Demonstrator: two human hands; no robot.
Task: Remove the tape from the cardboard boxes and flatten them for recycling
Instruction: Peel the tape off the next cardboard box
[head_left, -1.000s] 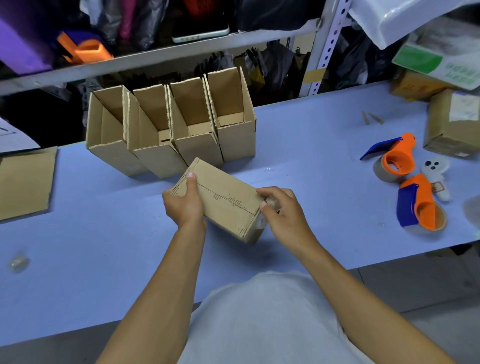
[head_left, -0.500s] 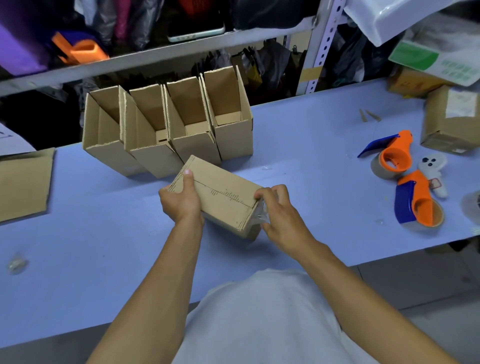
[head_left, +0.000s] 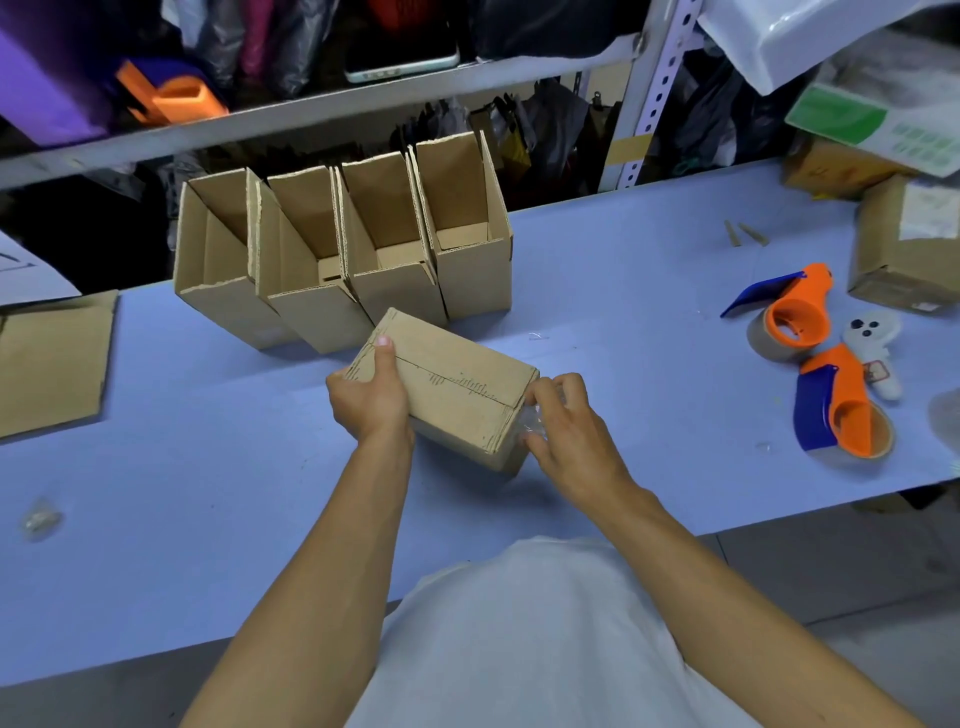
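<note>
A closed cardboard box (head_left: 457, 384) lies on the blue table (head_left: 208, 467), its top seam running lengthwise. My left hand (head_left: 369, 400) grips the box's left end, thumb on top. My right hand (head_left: 566, 431) is at the box's right end, fingers pinching crumpled clear tape (head_left: 532, 423) that sticks to that end. Behind the box stand several open cardboard boxes (head_left: 343, 260) in a row, flaps up.
Two orange-and-blue tape dispensers (head_left: 795, 317) (head_left: 841, 410) and a small white figure (head_left: 872, 338) lie to the right. A flat cardboard sheet (head_left: 52, 364) lies at far left, a taped box (head_left: 909, 249) at far right. A tape wad (head_left: 41, 519) sits near left. Shelving stands behind.
My right hand has slid from the top corner down the box's right end, drawing the clear tape with it. The left hand keeps its grip.
</note>
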